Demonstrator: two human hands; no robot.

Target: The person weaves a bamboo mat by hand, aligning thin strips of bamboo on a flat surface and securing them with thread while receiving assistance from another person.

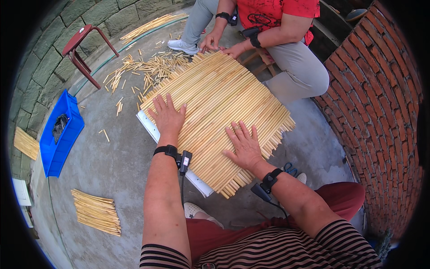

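Note:
A broad mat of pale yellow reed stalks (215,94), laid side by side, spreads in front of me with ragged ends along its edges. Flat on its left part rests my left hand (168,117), fingers spread. My right hand (244,145) lies open on the near right part, its fingers also apart. Under the mat, a white board (148,125) shows along the left edge. At the far edge, a co-worker's two hands (221,48) touch the ends of the stalks; what their fingers hold is too small to tell.
Cut reed pieces (154,67) litter the concrete floor at the far left. A red-brown stool (79,40) and a blue bin (67,134) stand left. A reed bundle (96,211) lies near left. Blue-handled scissors (290,169) lie right of the mat, before a brick wall (371,103).

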